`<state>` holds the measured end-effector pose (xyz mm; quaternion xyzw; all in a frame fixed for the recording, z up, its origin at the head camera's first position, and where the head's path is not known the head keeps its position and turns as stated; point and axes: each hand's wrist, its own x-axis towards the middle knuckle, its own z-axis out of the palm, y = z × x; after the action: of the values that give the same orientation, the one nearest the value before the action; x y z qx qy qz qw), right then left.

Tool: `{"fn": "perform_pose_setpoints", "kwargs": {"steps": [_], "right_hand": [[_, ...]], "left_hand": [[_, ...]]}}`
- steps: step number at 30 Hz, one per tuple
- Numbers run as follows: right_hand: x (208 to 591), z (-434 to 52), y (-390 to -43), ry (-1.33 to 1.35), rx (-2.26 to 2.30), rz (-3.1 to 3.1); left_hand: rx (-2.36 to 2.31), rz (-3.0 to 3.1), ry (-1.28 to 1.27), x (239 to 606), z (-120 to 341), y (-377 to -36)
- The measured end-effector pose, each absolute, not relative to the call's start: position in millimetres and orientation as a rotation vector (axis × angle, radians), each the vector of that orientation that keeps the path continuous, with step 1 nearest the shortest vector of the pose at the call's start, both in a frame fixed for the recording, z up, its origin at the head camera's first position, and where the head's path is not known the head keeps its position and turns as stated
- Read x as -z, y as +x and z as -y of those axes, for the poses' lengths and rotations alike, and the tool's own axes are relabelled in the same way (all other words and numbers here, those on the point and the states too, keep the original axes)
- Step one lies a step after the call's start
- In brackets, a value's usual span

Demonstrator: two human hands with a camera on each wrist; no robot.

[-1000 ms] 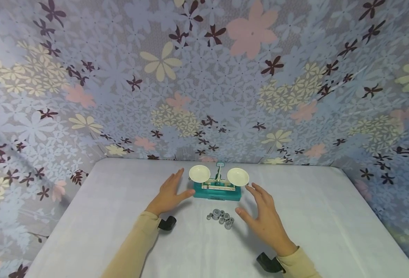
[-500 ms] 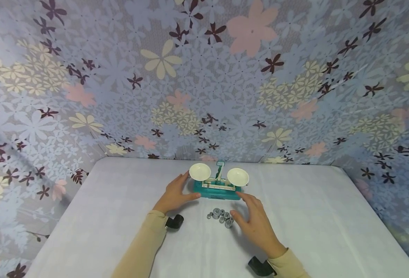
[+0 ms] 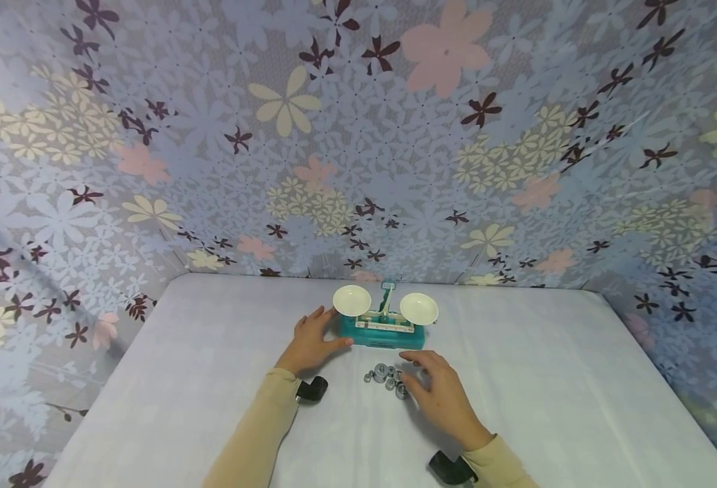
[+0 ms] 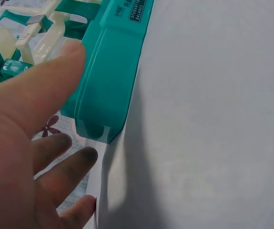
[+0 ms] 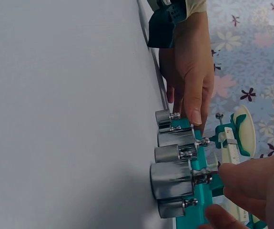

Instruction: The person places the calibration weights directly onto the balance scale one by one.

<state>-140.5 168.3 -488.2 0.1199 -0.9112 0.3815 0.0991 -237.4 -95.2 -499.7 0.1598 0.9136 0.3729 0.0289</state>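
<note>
A green two-pan balance scale (image 3: 383,337) stands on the white-covered table, with a cream pan on each side. At its left end is my left hand (image 3: 311,344), thumb along the front and fingers spread loosely beside it; whether it touches is unclear. In the left wrist view, the thumb overlaps the green base (image 4: 110,71). Several silver knobbed weights (image 3: 380,372) stand in a cluster in front of the scale. Over the cluster's right side hovers my right hand (image 3: 444,400), fingers bent and thumb apart. The right wrist view puts its thumb near the knobs of the weights (image 5: 172,180), gripping none visibly.
The white-covered table (image 3: 578,393) extends to both sides of the scale. A flower-patterned cloth (image 3: 358,169) hangs behind the far edge and at both sides. A black wrist device (image 3: 312,390) sits on the left wrist, another (image 3: 451,468) on the right.
My left hand has moved right, up to the scale's left end. My right hand has come left and down from beside the right pan to the weights, its fingers bending more.
</note>
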Motion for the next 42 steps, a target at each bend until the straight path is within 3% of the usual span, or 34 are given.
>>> {"fn": "perform_pose_setpoints", "kwargs": {"steps": [42], "right_hand": [[482.4,-160.0,-147.2,0.266,-1.099,2.811]], "left_hand": [[-1.197,-2.857,0.429,502.9,90.3,-233.6]]}}
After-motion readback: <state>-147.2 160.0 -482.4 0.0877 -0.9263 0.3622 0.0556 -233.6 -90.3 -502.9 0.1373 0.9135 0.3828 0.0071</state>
